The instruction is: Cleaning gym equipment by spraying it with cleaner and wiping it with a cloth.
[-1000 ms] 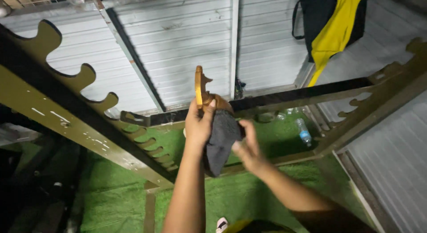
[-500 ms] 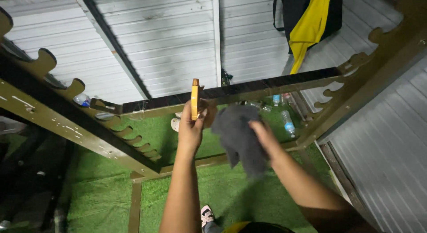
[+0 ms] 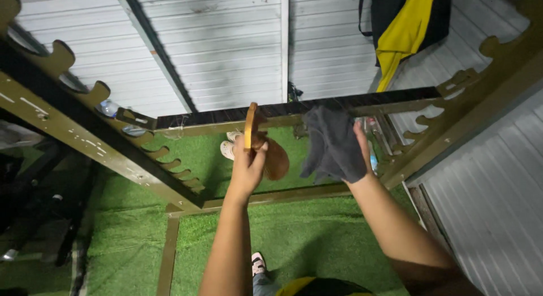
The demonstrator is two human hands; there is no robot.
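Gripping a stiff, light-looking wooden piece point(image 3: 261, 143) edge-on in the left hand point(image 3: 247, 167), right hand point(image 3: 357, 154) fingers bunching a soft grey cloth point(image 3: 331, 143) beside it.

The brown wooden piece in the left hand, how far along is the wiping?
Mid-job, as far as can be seen. The left hand holds the brown wooden piece upright, bare of cloth. The right hand holds the grey cloth off to the side, not touching it. How clean the wood is cannot be told.
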